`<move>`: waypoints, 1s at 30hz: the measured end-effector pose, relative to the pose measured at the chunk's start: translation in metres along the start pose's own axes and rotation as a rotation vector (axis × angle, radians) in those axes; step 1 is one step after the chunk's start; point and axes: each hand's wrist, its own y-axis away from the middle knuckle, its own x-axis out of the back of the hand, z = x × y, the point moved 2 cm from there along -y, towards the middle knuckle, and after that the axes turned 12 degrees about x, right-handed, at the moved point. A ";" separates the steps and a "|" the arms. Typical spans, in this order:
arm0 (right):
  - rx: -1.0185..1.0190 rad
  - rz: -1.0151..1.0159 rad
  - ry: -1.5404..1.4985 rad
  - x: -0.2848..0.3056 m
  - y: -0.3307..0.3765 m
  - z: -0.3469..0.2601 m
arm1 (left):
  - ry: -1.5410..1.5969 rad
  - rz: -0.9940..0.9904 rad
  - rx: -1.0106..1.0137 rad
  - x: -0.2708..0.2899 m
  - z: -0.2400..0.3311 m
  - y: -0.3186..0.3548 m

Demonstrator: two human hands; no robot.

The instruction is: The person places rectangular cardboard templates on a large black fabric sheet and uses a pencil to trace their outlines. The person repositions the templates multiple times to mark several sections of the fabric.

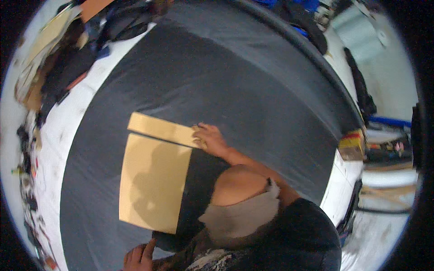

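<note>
While your right hand (209,137) lies flat with fingers spread on the end of the narrow cardboard strip (161,129), it grips nothing; the strip sits on the dark fabric (253,86) just above the large cardboard panel (151,183), a thin gap between them. Your left hand (139,256) rests open on the fabric's near edge, below the panel

Cluttered scraps (49,67) along white table (54,135); yellow box (351,143).
</note>
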 end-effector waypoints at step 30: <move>0.023 0.110 0.034 -0.006 0.011 0.003 | -0.079 0.036 -0.019 -0.031 0.039 0.001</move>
